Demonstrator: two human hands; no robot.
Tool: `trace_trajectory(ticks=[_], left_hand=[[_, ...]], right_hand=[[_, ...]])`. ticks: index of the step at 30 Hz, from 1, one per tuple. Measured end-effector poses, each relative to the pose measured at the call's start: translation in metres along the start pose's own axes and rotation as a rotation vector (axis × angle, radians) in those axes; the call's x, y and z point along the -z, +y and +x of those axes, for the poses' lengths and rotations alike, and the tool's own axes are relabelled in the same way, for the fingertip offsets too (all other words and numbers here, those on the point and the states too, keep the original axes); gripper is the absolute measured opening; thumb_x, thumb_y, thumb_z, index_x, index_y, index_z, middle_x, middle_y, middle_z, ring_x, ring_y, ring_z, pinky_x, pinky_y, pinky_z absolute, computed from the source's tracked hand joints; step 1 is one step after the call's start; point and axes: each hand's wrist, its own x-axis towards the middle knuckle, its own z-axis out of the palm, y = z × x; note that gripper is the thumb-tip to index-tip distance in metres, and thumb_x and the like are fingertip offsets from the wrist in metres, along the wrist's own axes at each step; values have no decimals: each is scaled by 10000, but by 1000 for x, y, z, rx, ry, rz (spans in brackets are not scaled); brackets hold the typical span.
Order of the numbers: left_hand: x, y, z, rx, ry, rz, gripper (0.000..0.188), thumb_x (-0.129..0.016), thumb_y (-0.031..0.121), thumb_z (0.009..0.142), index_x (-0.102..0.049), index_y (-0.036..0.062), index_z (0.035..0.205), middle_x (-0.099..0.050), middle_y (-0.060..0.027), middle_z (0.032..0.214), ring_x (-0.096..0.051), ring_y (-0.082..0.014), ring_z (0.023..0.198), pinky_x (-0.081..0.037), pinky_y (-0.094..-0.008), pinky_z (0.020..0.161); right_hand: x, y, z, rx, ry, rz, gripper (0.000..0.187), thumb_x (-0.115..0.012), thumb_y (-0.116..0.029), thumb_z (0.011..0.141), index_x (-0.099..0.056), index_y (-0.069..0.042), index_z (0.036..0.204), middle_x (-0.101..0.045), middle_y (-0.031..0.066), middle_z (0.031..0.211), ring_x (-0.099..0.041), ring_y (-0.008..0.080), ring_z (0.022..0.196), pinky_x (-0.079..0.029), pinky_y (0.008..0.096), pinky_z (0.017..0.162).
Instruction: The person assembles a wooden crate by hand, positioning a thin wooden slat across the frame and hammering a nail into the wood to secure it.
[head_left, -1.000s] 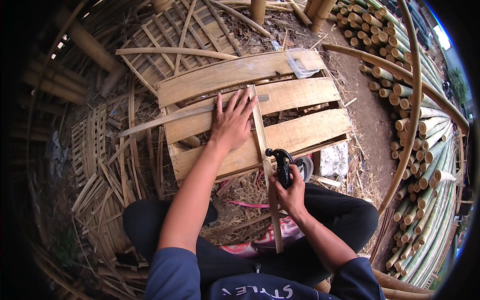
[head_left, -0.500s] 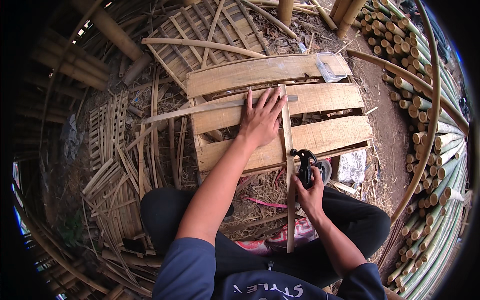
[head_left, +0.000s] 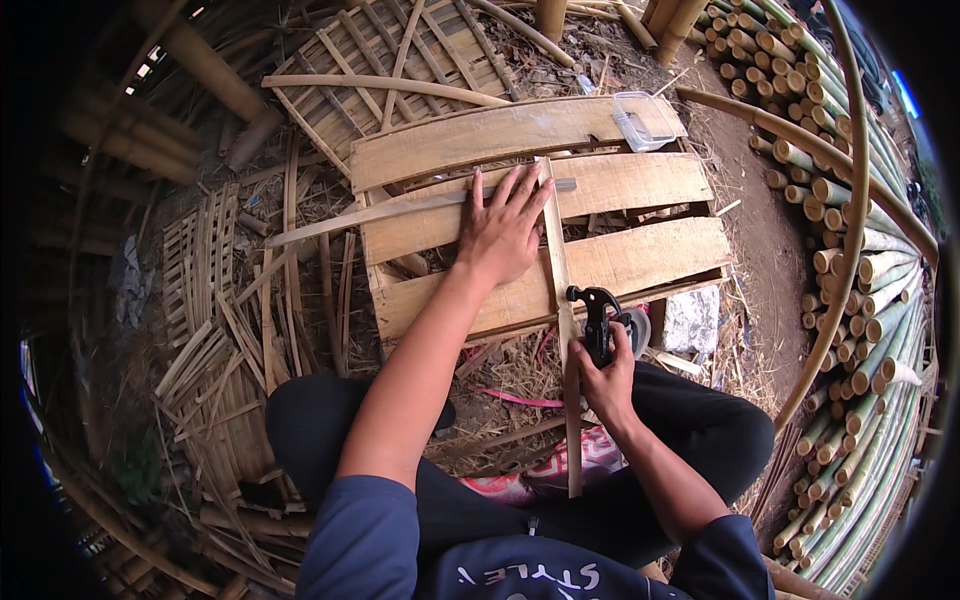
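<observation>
My left hand (head_left: 500, 238) lies flat with fingers spread, pressing on a thin bamboo strip (head_left: 345, 218) that runs leftward across a low slatted wooden table (head_left: 640, 265). Its fingertips reach a second strip (head_left: 555, 255), which crosses the first near the far end and extends over the table's front edge toward my lap. In my right hand (head_left: 607, 380) is a short black claw hammer (head_left: 598, 318), gripped by its handle just right of that strip. The hammer's head is raised beside the strip near the table's front edge. Most of the handle is hidden in my fingers.
A clear plastic box (head_left: 643, 122) sits at the table's far right corner. Bamboo poles (head_left: 865, 330) are stacked along the right. Split strips and lattice panels (head_left: 200, 260) lie at left. A whitish block (head_left: 690, 318) and a round grey object (head_left: 637, 328) are beyond my right hand.
The whole view has shifted a little, so everything appears slightly further left and up. Both hands keep nearly the same places, with the hammer still held in my right.
</observation>
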Motion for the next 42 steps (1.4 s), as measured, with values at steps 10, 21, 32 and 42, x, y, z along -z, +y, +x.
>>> trace_trajectory(ticks=[10, 21, 32, 42], left_hand=[[-2, -2, -1, 3, -9, 8, 710, -576, 216, 904, -320, 205, 1566, -246, -53, 1653, -228, -250, 1520, -34, -633, 1213], [-4, -4, -2, 3, -37, 34, 725, -556, 240, 919, -270, 250, 1585, -218, -32, 1665, -231, -266, 1516, -18, -643, 1212], [-7, -3, 0, 19, -32, 68, 708, -578, 258, 936, -286, 265, 1581, -227, -10, 1661, -228, -239, 1519, -44, -625, 1218], [-4, -3, 0, 30, -66, 37, 684, -528, 249, 960, -259, 283, 1587, -191, -11, 1674, -206, -246, 1528, -5, -635, 1221]], right_hand=[[-1, 0, 1, 16, 6, -19, 318, -760, -147, 868, -573, -6, 1084, -680, 79, 798, -595, 100, 715, -488, 284, 667], [-2, 5, -1, 19, 17, -35, 305, -760, -153, 875, -574, -12, 1071, -672, 77, 768, -585, 98, 689, -484, 286, 649], [-1, 3, 1, 9, 25, -39, 298, -762, -156, 877, -575, -14, 1060, -678, 78, 770, -611, 108, 696, -491, 290, 655], [-1, 7, 3, 58, -11, -68, 325, -754, -164, 906, -536, -25, 1103, -671, 39, 809, -592, 73, 697, -479, 247, 616]])
